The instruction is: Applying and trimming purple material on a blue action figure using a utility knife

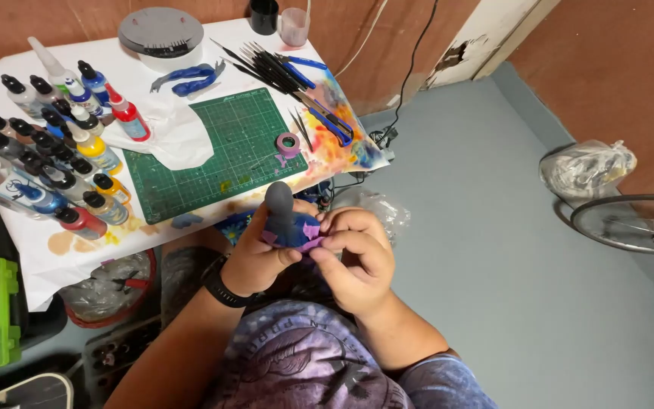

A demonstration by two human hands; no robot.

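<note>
Held piece: a small blue figure with a grey rounded top and purple patches, held in front of the person's chest, just off the near edge of the bench.
Left hand: curled closed round the figure from below, thumb across its front; a black band sits on the wrist.
Right hand: fingers bent in, fingertips pinching at a purple patch on the figure's side; it touches the left hand.
Cutting mat: one, green with a grid, lying on the bench just beyond the hands.
Tape roll: one, purple, at the mat's right edge.
Brushes: a fanned bundle of dark-handled ones beyond the mat; too many and too close to count.
Paint bottles: a crowd of dropper bottles at the left of the bench, mostly black-capped, well over a dozen; exact count unclear.
Cups: a black cup and a clear cup at the far edge; contents cannot be seen.
White cloth: crumpled between bottles and mat.
Floor: grey-blue, to the right; a clear bag lies there.
</note>
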